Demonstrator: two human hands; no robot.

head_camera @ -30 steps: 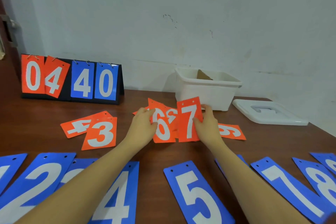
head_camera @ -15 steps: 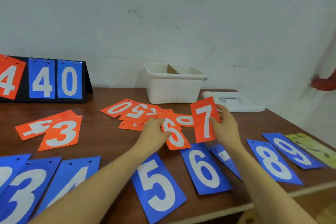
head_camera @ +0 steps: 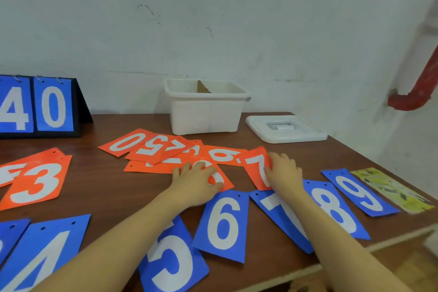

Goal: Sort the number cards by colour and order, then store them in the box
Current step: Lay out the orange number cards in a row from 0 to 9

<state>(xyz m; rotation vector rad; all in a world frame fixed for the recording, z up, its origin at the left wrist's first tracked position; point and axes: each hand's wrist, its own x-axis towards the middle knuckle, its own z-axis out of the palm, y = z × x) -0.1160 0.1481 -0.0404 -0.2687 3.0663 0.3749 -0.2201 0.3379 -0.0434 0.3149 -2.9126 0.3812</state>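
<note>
- Orange 7 card (head_camera: 257, 168) is lying flat on the table (head_camera: 106, 187), above the blue cards; it looks thin, light and slick, best lifted by an edge.
- Right hand (head_camera: 284, 171) is pressing it with fairly straight fingers.
- Left hand (head_camera: 196, 182) is resting, fingers spread, on the orange 6 card (head_camera: 219, 179).
- White box (head_camera: 205, 109) is standing open behind.

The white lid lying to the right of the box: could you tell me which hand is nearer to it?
The right hand, resting on the orange 7 card just in front of the white lid. The left hand lies farther left, on the orange 6 card.
</note>
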